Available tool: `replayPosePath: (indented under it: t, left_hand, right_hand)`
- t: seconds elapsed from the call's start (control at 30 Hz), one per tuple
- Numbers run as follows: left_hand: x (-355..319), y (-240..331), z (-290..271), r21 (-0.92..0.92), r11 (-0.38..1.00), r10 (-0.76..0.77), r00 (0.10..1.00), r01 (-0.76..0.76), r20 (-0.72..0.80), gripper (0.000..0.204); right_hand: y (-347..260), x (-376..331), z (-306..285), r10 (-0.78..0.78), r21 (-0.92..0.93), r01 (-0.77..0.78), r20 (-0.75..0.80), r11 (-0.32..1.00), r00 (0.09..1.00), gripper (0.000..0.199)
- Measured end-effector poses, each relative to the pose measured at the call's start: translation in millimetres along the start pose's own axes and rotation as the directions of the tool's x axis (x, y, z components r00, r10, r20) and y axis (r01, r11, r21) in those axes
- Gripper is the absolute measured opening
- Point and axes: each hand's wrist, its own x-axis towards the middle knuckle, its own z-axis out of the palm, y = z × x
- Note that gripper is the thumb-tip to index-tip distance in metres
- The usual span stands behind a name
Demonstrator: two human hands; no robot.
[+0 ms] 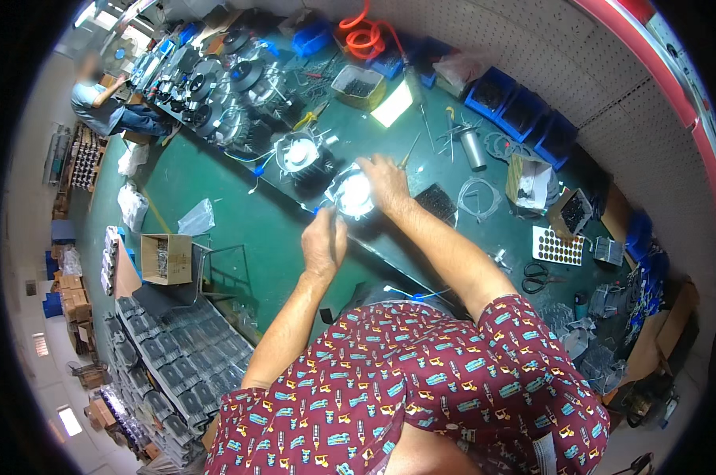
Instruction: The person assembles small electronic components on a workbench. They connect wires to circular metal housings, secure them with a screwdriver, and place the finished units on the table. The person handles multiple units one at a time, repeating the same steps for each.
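A round metal housing (352,192) with a glaring bright centre lies at the bench's near edge, in front of me. My right hand (386,184) curls over its far right rim and grips it. Close to its near left side is my left hand (323,244), its fingers pressed together. Whatever the left fingers pinch is hidden; a small blue connector (317,211) shows just beyond their tips. Further left stands a similar finned housing (299,154) with a white centre, a white cable and a blue connector (259,170) beside it.
Several dark motor assemblies (246,75) crowd the bench's left end. Blue bins (520,107) line the back. A screwdriver (410,150), a metal cylinder (473,150), black scissors (536,277) and a holed white tray (557,246) lie rightward. Another person (97,103) works far left.
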Motion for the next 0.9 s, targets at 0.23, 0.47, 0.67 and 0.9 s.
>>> replayPosePath:
  t: [0.23,0.47,0.67,0.9]
  left_hand:
    - [37,-28,-46,-0.347,0.888,-0.311,0.95,0.302,0.033,0.025]
    - [29,-147,-25,0.01,0.986,-0.16,0.943,0.164,0.292,0.044]
    - [-4,-190,17,0.105,0.994,-0.072,0.754,0.004,0.653,0.044]
    - [-24,-232,17,-0.076,0.987,-0.012,0.548,0.138,0.836,0.035]
  right_hand:
    - [-6,1,-6,0.018,0.004,-0.019,0.051,1.0,0.999,0.032]
    - [5,8,0,-0.086,0.074,0.082,0.054,0.994,0.995,0.03]
    - [19,13,-5,-0.234,0.104,0.225,0.08,0.969,0.969,0.031]
    - [12,10,-5,-0.216,0.14,0.205,0.069,0.969,0.974,0.031]
